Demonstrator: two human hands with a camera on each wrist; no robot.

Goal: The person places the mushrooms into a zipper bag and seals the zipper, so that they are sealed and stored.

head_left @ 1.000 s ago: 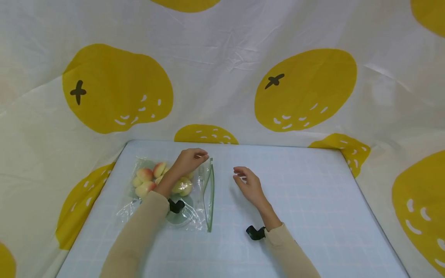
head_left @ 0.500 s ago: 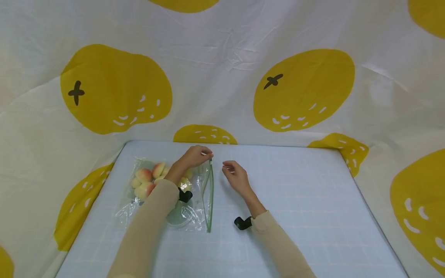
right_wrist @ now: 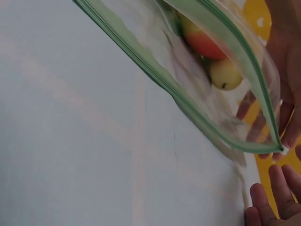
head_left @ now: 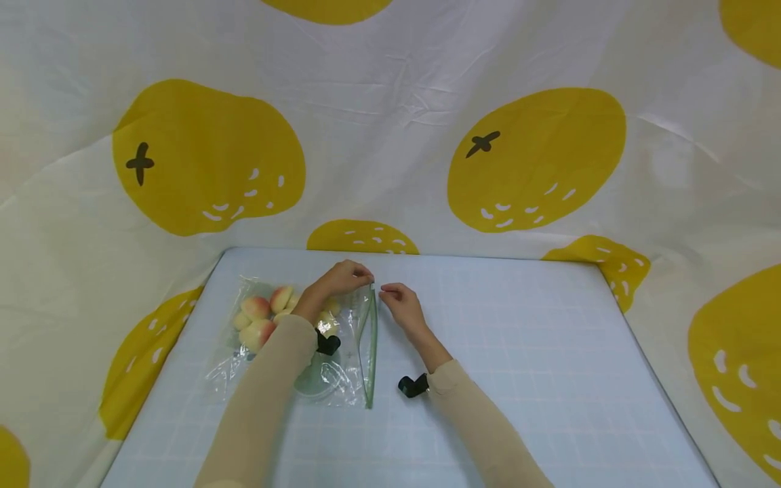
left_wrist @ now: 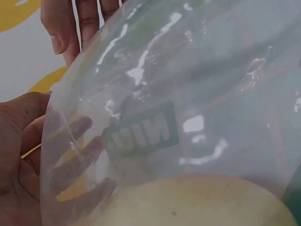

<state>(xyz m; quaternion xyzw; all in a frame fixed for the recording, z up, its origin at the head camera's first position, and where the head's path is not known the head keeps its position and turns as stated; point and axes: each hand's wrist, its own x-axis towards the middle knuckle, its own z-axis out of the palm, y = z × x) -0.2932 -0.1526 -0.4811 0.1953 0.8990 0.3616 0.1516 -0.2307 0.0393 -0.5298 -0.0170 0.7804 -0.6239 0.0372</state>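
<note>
A clear zip bag [head_left: 350, 379] lies on the table with several yellow-and-red fruits [head_left: 257, 332] inside. Its mouth, edged by a green zip strip [head_left: 373, 346], gapes toward the right. My left hand [head_left: 343, 276] reaches over the bag and pinches its far corner at the mouth, by a small white slider [right_wrist: 284, 151]. Some left fingers show through the plastic in the left wrist view. Just right of that corner is my right hand [head_left: 404, 306], fingers loosely bent and holding nothing. In the right wrist view its fingertips [right_wrist: 277, 186] are close below the slider.
The table [head_left: 518, 366] has a pale blue checked cover. Behind it and at both sides hangs a white cloth [head_left: 378, 149] with large yellow fruit prints. A black wrist camera [head_left: 413, 385] sits at each sleeve cuff.
My right hand has moved left, close to the bag's mouth. My left hand has shifted slightly right, onto the far corner. The bag and fruits lie where they were.
</note>
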